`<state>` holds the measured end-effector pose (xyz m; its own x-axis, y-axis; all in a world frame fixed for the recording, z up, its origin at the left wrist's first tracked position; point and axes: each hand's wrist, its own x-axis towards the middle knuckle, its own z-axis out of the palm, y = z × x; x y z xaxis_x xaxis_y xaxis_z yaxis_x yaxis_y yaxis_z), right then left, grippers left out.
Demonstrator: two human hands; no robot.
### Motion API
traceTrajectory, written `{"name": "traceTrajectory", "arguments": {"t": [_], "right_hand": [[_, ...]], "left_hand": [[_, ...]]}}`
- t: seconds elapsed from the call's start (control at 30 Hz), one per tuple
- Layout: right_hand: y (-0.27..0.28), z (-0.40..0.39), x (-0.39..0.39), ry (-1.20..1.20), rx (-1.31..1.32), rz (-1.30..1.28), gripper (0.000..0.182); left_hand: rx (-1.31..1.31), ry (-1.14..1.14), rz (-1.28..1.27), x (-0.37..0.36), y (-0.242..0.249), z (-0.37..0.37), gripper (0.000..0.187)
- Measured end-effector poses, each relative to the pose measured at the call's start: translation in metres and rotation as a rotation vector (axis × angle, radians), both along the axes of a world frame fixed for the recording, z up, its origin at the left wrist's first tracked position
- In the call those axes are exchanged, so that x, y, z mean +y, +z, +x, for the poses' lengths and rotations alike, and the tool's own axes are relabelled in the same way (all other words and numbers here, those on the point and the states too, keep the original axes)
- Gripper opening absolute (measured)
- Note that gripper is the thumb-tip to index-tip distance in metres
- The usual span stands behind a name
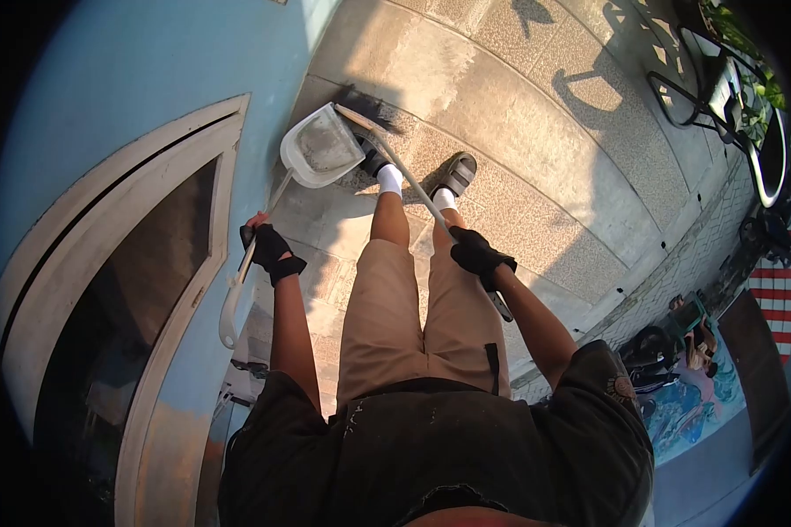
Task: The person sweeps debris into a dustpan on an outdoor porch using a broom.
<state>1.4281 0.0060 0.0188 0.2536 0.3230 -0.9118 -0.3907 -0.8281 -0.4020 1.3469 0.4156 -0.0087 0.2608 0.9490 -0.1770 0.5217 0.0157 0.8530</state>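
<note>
A black fingerless glove covers my left hand, whose fingers are wrapped round the handle of a dustpan. The white-grey pan hangs beyond that hand, in front of my feet, its handle running down beside the blue wall. My right hand, also gloved in black, is closed round the long pale stick of a broom. Its dark bristles show behind the pan's far edge. Whether they touch the floor I cannot tell.
The blue wall with a framed glass window is close on my left. Tiled pavement runs ahead. Black-framed furniture and plants stand at the upper right. Farther right are motorbikes and a person.
</note>
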Motion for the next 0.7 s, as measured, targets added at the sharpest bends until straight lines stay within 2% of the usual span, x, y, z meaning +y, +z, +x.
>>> {"name": "traceTrajectory", "arguments": {"t": [0.03,0.13,0.2,0.23,0.37,0.43,0.5,0.6,0.63,0.7], "right_hand": [[-0.037,-0.017,0.004,-0.005,-0.119,0.081,0.069],[-0.032,0.010,0.046,-0.011,0.033,0.044,0.070],[-0.026,0.013,0.057,-0.116,-0.079,0.125,0.042],[-0.019,0.016,0.053,-0.091,-0.003,0.089,0.050],[0.050,0.017,0.019,-0.049,-0.056,0.025,0.062],[0.062,0.016,0.001,-0.043,-0.047,0.004,0.066],[0.064,0.016,-0.008,-0.060,0.054,-0.129,0.065],[0.032,0.026,0.007,-0.129,0.176,-0.105,0.066],[0.007,0.020,0.014,-0.009,0.010,-0.022,0.065],[-0.033,0.018,0.045,-0.040,-0.083,0.080,0.064]], "left_hand": [[0.027,0.016,0.000,0.004,-0.001,-0.004,0.019],[0.023,0.053,0.007,0.012,-0.003,-0.014,0.018],[-0.009,0.078,0.018,0.023,-0.008,-0.024,0.017],[-0.027,0.052,0.029,0.027,-0.011,-0.029,0.018],[-0.064,-0.058,0.051,0.034,-0.023,-0.041,0.011],[-0.048,-0.003,0.018,0.028,-0.018,-0.032,0.014],[0.036,0.079,-0.042,0.022,-0.015,-0.028,0.017],[0.076,0.062,-0.025,0.022,-0.023,-0.037,0.018],[-0.018,0.084,-0.065,0.024,-0.028,-0.044,0.018],[0.010,0.100,-0.058,0.027,-0.027,-0.048,0.018]]}}
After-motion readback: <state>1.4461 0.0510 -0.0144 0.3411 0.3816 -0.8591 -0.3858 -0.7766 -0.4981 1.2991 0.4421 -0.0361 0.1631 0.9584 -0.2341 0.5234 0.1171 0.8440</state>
